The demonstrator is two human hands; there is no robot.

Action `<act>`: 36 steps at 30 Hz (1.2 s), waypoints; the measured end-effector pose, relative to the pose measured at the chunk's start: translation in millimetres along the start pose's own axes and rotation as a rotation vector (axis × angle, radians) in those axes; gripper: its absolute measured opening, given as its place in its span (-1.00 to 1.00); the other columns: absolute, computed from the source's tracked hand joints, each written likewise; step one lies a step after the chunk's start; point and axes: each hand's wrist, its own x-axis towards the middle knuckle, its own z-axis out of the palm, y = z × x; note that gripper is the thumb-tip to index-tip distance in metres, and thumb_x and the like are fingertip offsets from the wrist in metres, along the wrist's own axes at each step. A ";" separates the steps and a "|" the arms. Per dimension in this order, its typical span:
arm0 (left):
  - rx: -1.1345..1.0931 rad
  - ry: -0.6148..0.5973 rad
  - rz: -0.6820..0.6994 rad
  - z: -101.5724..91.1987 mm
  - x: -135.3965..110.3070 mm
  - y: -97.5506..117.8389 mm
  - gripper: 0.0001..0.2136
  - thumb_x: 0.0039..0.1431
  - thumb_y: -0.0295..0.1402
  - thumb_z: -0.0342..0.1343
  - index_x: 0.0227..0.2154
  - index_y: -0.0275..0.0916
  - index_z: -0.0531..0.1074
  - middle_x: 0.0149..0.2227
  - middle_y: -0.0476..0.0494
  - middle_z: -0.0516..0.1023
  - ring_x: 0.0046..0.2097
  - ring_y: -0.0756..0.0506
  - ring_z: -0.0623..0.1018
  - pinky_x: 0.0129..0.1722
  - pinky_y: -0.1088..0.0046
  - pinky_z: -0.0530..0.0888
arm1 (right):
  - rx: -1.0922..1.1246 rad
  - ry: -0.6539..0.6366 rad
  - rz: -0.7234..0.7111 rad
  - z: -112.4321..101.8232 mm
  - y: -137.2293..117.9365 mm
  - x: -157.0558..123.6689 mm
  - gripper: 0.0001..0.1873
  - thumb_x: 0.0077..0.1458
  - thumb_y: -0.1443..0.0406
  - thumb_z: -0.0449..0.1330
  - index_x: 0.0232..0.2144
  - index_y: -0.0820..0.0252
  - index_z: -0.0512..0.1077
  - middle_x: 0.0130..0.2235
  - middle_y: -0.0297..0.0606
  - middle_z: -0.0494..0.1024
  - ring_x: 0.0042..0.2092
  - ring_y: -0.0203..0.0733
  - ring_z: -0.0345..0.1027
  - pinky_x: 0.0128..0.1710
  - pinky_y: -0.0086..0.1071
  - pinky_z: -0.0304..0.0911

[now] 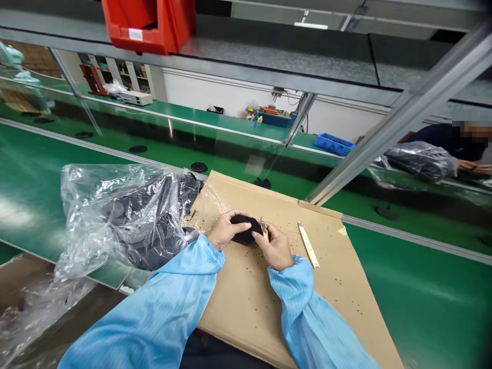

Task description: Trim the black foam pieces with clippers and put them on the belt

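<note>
My left hand (227, 228) grips a thin, round black disc (246, 231) by its left side, thumb on top. On the disc's right edge, my right hand (275, 248) is closed around a small clipper-like tool (264, 228) with a shiny metal head and a pale handle; its exact kind is partly hidden by the fingers. Both hands are just above a brown cardboard sheet (246, 318) sprinkled with tiny black bits. Left of them, a clear plastic bag (126, 205) holds a heap of black pieces. A cream, flat, blade-shaped tool (308, 245) lies on the cardboard to the right.
A green conveyor belt (430, 277) runs underneath, with several black discs (199, 167) along its far side. A metal post (376, 123) rises beyond the cardboard, and a shelf with a red bin (149, 25) spans above. Another person's hands (472, 166) are at far right.
</note>
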 end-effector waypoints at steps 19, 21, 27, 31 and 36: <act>-0.061 0.286 -0.016 4.9 22.4 -8.5 -0.62 -0.08 -0.32 0.33 -0.20 -0.27 0.34 -0.22 -0.12 0.38 -0.33 0.04 0.41 -0.42 0.56 0.40 | -0.857 0.134 -0.172 -7.5 -6.8 223.3 -0.68 0.03 0.36 0.12 -0.11 0.17 0.41 -0.04 -0.11 0.41 -0.04 0.00 0.30 -0.06 -0.19 0.20; -0.037 0.283 -0.019 4.9 24.9 -11.2 -0.63 -0.06 -0.31 0.31 -0.20 -0.27 0.34 -0.21 -0.14 0.39 -0.32 0.03 0.41 -0.41 0.54 0.41 | -0.951 0.119 -0.021 -4.7 16.6 226.0 -0.66 0.07 0.34 0.13 -0.06 0.17 0.40 0.01 -0.07 0.37 0.01 0.04 0.26 -0.04 -0.16 0.18; 0.093 0.282 0.000 5.5 29.3 -18.2 -0.64 -0.11 -0.26 0.34 -0.25 -0.26 0.40 -0.22 -0.17 0.44 -0.32 0.00 0.43 -0.33 0.48 0.43 | -0.951 0.095 0.204 -1.5 77.4 232.0 -0.54 0.14 0.15 0.16 0.03 0.29 0.35 0.06 0.03 0.31 0.03 0.04 0.25 -0.01 -0.18 0.17; 0.113 0.282 0.021 5.2 31.5 -23.9 -0.70 -0.06 -0.27 0.30 -0.27 -0.25 0.41 -0.27 -0.15 0.46 -0.34 0.00 0.43 -0.33 0.47 0.41 | -0.905 -0.046 0.100 -3.0 94.0 247.4 -0.37 0.04 0.20 0.27 0.14 0.24 0.26 0.09 -0.02 0.28 0.09 -0.04 0.20 0.07 -0.28 0.13; 0.109 0.276 0.021 5.6 32.2 -25.4 -0.74 -0.06 -0.30 0.30 -0.31 -0.26 0.42 -0.29 -0.15 0.47 -0.37 0.01 0.42 -0.33 0.46 0.41 | -0.852 0.104 0.188 -6.8 88.8 244.7 -0.38 -0.01 0.19 0.29 0.11 0.21 0.32 -0.05 -0.04 0.34 -0.01 -0.01 0.27 0.02 -0.23 0.16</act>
